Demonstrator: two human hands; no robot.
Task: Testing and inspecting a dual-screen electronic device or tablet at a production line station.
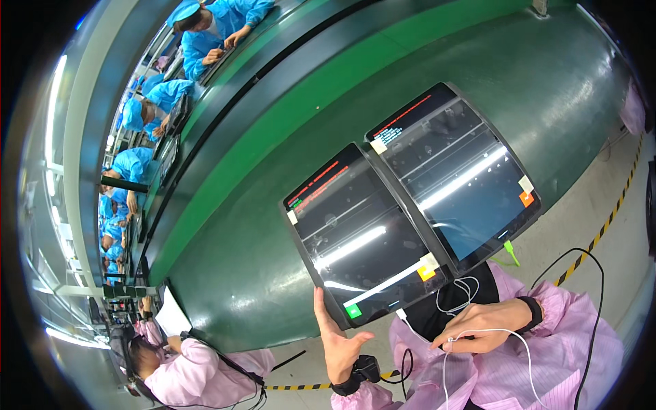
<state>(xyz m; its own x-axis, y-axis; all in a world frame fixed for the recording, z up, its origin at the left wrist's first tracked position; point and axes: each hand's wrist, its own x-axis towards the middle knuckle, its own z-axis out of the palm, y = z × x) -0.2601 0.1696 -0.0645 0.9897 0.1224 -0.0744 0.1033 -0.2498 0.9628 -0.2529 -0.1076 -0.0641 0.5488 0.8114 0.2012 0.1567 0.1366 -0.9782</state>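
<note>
Pink sleeves fill the bottom of the view, and from the left the left hand [339, 342] rises with fingers spread, palm flat against the lower left edge of the near tablet [365, 246]. That tablet lies up and right of it on the green table [273, 130], long axis slanting toward the upper left, a white cable [471, 333] plugged into its lower edge. Further right, the right hand [482, 326] pinches the cable between thumb and fingertips, well below the second tablet [456, 174], which has a green plug at its corner. Glare hides both screens; where the cable ends is out of view.
</note>
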